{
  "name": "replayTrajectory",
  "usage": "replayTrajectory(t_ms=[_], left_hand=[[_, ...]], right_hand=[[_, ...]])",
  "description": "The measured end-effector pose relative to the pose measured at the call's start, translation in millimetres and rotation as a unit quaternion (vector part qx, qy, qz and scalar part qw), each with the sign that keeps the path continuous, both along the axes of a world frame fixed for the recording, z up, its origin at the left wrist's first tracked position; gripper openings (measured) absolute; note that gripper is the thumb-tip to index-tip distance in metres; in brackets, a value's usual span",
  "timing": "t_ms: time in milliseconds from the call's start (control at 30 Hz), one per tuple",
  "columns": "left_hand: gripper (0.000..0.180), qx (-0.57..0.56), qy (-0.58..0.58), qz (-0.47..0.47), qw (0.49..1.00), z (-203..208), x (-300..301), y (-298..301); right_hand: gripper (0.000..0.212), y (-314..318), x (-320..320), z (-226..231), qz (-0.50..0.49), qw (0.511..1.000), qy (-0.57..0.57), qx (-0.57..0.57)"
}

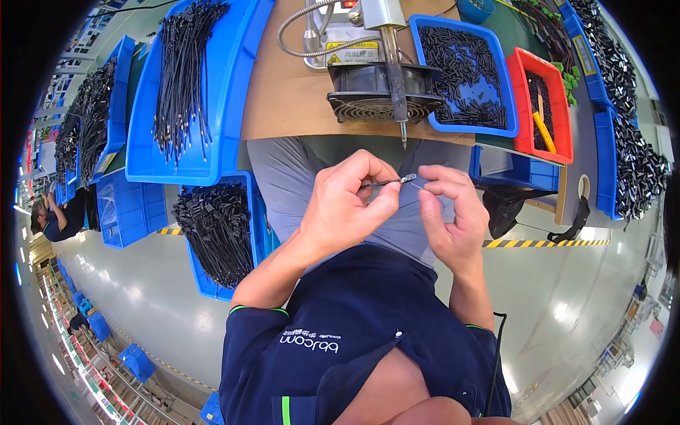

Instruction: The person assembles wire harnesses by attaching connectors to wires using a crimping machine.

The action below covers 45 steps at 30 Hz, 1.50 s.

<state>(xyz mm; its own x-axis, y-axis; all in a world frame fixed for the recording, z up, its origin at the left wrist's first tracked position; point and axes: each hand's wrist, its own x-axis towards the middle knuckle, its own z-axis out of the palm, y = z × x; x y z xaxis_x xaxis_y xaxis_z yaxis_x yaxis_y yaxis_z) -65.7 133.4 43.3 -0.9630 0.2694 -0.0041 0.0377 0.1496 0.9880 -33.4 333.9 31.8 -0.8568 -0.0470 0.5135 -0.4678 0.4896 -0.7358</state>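
My left hand [347, 202] is closed in a pinch on a thin black cable [375, 184] above my lap. A small metallic connector [409, 178] at its end sticks out toward the right. Close by that connector is my right hand [457, 216], its index finger raised, and its thumb and middle finger brought together. A faint thin line shows at those fingertips; what they hold is too small to make out. Just beyond both hands, a soldering iron [395, 78] points down over the bench edge. Behind it stands a black fan [375, 92].
Blue trays with black cables [188, 78] and small black parts [464, 71] flank the iron's base. A red bin [520, 106] with a yellow-handled tool [544, 131] stands at right. Below left hangs another cable-filled blue bin [216, 237]. Brown board [283, 106] covers the bench.
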Motion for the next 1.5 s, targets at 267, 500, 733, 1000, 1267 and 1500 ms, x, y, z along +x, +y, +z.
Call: replayTrajectory(t_ms=[267,500,733,1000,1267,1500], left_hand=[[0.013,-0.05,0.049,0.009,0.998,3,-4,0],[0.012,-0.06,0.047,0.007,0.997,4,-7,1],[0.012,-0.072,0.064,0.004,0.995,12,-12,3],[0.013,-0.086,0.091,-0.003,0.992,18,-26,3],[0.013,-0.117,0.083,-0.022,0.989,31,-37,1],[0.013,-0.119,0.076,-0.026,0.99,35,-43,-1]], right_hand=[[0.016,-14,-3,-1,-0.008,0.999,-0.001,-0.04],[0.017,-19,-5,-1,-0.03,0.999,0.016,-0.037],[0.017,-22,-10,-1,-0.049,0.997,0.033,-0.039],[0.018,-24,-20,2,-0.058,0.996,0.049,-0.049],[0.018,-26,-27,3,-0.062,0.995,0.05,-0.067],[0.018,-26,-31,5,-0.063,0.995,0.051,-0.066]])
